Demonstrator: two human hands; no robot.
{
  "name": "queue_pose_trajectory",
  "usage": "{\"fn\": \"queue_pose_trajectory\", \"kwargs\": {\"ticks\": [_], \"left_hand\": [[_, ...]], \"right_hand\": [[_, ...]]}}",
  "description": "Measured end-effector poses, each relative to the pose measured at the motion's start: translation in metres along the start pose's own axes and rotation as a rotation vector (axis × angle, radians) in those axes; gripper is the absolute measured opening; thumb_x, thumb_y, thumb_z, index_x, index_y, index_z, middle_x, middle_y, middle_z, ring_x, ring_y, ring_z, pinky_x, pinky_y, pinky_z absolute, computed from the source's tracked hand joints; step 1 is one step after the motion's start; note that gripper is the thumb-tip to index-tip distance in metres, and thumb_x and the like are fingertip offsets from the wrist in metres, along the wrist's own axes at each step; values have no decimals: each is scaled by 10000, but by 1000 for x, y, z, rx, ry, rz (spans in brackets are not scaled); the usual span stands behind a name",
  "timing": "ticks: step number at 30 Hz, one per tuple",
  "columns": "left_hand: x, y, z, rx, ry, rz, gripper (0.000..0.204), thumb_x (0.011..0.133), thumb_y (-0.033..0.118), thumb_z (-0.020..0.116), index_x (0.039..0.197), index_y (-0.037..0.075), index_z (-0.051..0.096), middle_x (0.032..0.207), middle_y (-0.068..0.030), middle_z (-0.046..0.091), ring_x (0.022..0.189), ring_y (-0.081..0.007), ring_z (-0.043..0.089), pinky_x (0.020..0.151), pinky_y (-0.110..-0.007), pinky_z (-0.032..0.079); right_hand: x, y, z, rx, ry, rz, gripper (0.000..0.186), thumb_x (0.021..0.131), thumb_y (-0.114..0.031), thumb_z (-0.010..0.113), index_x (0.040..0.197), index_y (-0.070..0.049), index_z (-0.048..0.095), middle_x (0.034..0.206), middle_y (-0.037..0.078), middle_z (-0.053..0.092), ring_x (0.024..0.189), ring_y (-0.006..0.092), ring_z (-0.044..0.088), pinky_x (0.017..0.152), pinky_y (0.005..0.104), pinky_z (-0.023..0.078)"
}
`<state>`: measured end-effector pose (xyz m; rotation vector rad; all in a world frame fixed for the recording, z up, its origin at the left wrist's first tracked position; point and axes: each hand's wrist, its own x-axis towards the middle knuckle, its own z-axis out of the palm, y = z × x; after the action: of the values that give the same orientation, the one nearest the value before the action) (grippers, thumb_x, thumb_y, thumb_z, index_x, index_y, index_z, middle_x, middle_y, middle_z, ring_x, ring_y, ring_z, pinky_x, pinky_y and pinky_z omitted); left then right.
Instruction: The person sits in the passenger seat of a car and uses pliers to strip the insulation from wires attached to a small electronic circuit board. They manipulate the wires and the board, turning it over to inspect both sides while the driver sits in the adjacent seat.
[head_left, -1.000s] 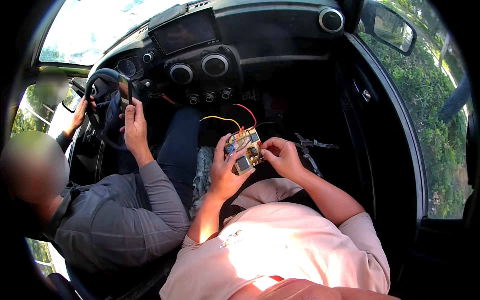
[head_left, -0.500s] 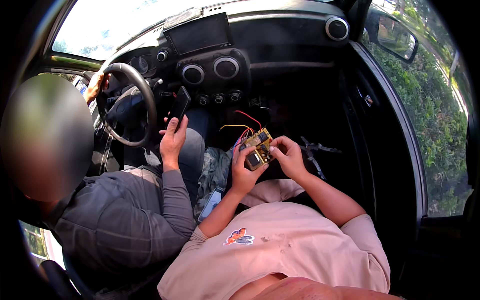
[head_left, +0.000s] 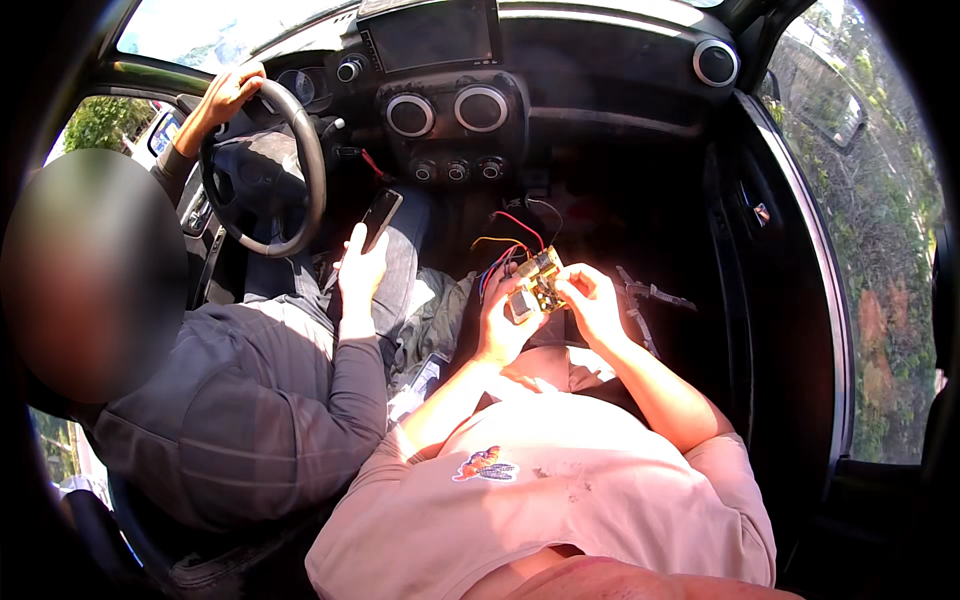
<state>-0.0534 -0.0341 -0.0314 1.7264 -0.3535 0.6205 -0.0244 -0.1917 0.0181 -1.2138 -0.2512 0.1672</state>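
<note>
Over my lap I hold a small yellowish circuit board with dark components and a boxy block at its near left corner. My left hand is closed around the board's left side, thumb along the near edge. My right hand pinches at the right edge; its fingertips partly cover the board there. Thin red, yellow, blue and black wires trail loosely from the far left end of the board.
To my left a person grips the steering wheel and holds a phone. Ahead is the dashboard with a screen. The car door is on my right. A metal piece lies beyond my right arm.
The whole view has shifted, and sunlight now falls on my arms and shirt. The other person's hand sits higher on the wheel; their phone is lower. My hands still hold the board, now tilted slightly differently.
</note>
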Motion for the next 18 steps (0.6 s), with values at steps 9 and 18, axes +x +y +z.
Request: {"fn": "queue_pose_trajectory", "kwargs": {"ticks": [9,18], "left_hand": [[-9,-26,1,-566,-101,-318,561,748,222,775,1194,48,483,1299,-98,416,1208,-195,432,1033,-323,345],[-11,-41,0,-595,-189,-535,520,784,220,737,1194,51,467,1133,-44,526,1072,-136,485,968,-279,376]], "right_hand": [[7,11,-5,5,-63,74,42,863,-44,610,882,-10,593,719,-39,552,627,16,459,556,168,364],[11,17,-15,-214,47,218,79,838,-55,625,916,-48,618,713,-38,569,603,32,482,546,178,385]]}}
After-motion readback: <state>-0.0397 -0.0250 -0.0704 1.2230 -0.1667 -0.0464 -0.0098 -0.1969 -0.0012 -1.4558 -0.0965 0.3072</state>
